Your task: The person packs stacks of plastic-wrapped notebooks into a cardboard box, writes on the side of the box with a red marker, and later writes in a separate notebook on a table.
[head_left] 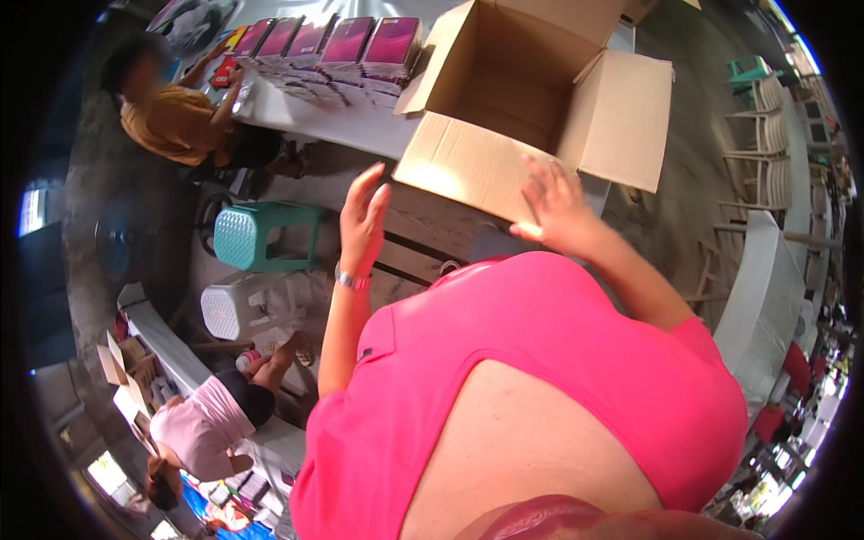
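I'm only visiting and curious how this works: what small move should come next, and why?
Probably bring the left hand to the near flap of the box: that hand is open, empty and apart from it, while the right hand is at the flap's right end, though touch is unclear.

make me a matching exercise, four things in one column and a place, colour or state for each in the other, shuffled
1. box
2. left hand
3. right hand
4. stacks

a. purple on top
b. in front of the near flap in this view
c. empty, with a band at the wrist
d. open at the top

Pairs: 1-d, 2-c, 3-b, 4-a
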`<control>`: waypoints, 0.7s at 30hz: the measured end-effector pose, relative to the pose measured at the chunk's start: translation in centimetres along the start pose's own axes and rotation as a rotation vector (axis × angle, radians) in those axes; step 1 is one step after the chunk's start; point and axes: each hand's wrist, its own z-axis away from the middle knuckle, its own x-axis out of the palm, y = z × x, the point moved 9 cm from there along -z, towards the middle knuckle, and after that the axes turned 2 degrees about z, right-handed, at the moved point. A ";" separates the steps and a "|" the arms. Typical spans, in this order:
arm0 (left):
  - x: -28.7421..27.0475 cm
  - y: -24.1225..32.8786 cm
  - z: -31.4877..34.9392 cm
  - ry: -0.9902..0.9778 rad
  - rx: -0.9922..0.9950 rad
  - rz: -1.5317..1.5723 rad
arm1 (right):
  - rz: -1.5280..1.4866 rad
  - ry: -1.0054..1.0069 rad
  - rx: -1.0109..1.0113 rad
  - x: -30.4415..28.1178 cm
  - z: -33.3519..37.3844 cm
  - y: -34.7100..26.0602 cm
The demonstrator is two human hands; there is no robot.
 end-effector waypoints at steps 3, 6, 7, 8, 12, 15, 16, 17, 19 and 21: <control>6.0 1.9 -5.2 -0.255 0.252 -0.528 | 0.153 -0.005 -0.023 1.0 0.4 -1.6; 11.0 -2.2 -7.8 -0.501 0.131 -1.037 | -0.141 0.148 0.060 -2.5 -3.3 0.1; 11.8 -3.6 -7.9 -0.526 0.182 -1.215 | -0.006 0.268 0.055 -4.2 -4.2 0.4; 12.3 -3.8 -8.5 -0.528 0.143 -1.164 | 0.141 0.392 0.057 -6.8 -5.3 0.6; 14.1 -3.5 -10.1 -0.503 0.227 -1.036 | -0.365 -0.181 0.301 -0.1 -8.1 7.2; 14.9 -1.6 -11.8 -0.394 0.410 -0.951 | -0.169 0.134 0.240 -3.8 -8.6 6.4; 15.2 -0.5 -12.5 -0.352 0.478 -0.921 | 0.009 0.201 0.254 -5.6 -8.3 6.3; 15.4 2.4 -13.0 -0.269 0.629 -0.803 | 0.042 0.278 0.216 -8.1 -8.1 6.1; 16.2 6.2 -14.9 -0.291 0.801 -0.688 | 0.131 0.401 0.185 -13.1 -7.7 5.9; 17.2 10.9 -16.6 -0.327 0.963 -0.613 | 0.219 0.516 0.194 -17.2 -6.8 5.7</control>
